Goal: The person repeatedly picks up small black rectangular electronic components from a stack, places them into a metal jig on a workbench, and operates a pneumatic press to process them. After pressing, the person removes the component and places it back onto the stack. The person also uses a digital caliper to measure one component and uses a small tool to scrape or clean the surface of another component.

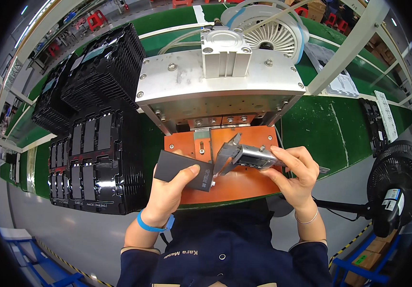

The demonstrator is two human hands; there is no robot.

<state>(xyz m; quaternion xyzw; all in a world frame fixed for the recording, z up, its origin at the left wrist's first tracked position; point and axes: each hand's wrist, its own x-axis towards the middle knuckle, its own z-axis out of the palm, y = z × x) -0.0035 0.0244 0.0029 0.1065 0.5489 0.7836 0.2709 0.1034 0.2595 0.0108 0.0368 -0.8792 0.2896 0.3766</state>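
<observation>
My left hand [166, 195] grips a flat black battery pack [179, 170], thumb on top, with a small connector at its lower right corner. My right hand [299, 176] is closed on a digital caliper [255, 156], fingers and thumb pinching its body. The caliper's jaws point left and sit right beside the battery's right edge; whether they touch it I cannot tell. Both things are held above the orange base plate [249, 184] of a silver press [177, 86]. A blue band circles my left wrist.
Stacked black trays [119, 177] holding dark flat packs stand at the left, with more stacks [103, 67] behind. A white fan [275, 40] lies behind the press. A black fan [392, 179] stands at the right. The green bench top [311, 126] carries the press.
</observation>
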